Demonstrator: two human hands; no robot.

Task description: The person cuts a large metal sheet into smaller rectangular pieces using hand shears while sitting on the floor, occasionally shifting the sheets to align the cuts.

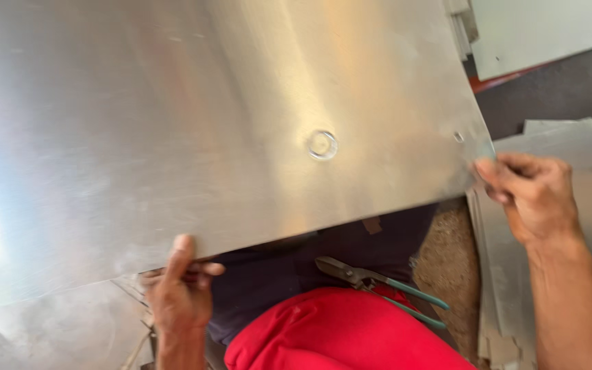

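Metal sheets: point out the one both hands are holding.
The large shiny sheet with a ring mark, gripped by left hand and right hand; the other sheets lie flat.

A large metal sheet [207,123] fills the far and left of the scene. The left hand [179,294] holds its near edge, thumb on top; the right hand [532,195] pinches its right corner. Snips [371,284] lie near, below the sheet's edge, between the two hands. More sheets [584,205] lie stacked at the right, under the right hand, with another panel [543,31] at far right.
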